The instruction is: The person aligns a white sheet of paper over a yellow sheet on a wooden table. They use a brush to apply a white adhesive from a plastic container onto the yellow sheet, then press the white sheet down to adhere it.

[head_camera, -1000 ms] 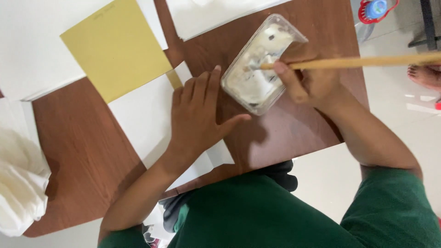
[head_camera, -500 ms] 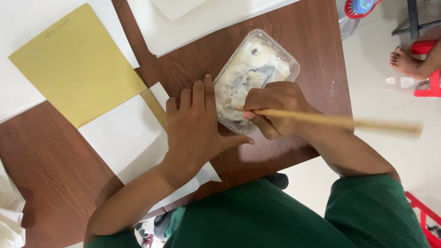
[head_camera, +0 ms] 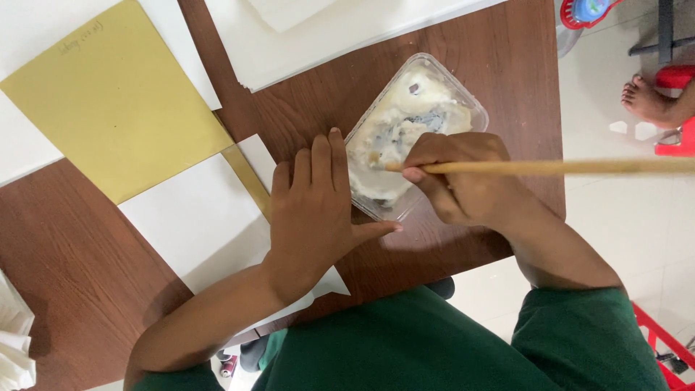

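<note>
My right hand (head_camera: 463, 177) grips a long wooden stick (head_camera: 550, 167) whose tip dips into white paste inside a clear plastic tub (head_camera: 427, 94) on the brown table (head_camera: 79, 275). My left hand (head_camera: 315, 210) lies flat, fingers apart, on a white sheet of paper (head_camera: 195, 224) right beside the tub, its thumb pointing under the tub's near end. A narrow yellow strip (head_camera: 250, 181) lies just left of that hand. The stick's handle runs off to the right edge of view.
A large yellow sheet (head_camera: 116, 108) lies at the upper left over white paper. More white sheets (head_camera: 326, 29) sit at the far edge. Crumpled white material (head_camera: 14, 340) is at the lower left. Another person's bare foot (head_camera: 648, 101) and red furniture show on the floor, right.
The view has shifted, moving things rightward and down in frame. My right hand has drawn the stick's tip from the tub's far part toward its near middle. The left hand stays flat.
</note>
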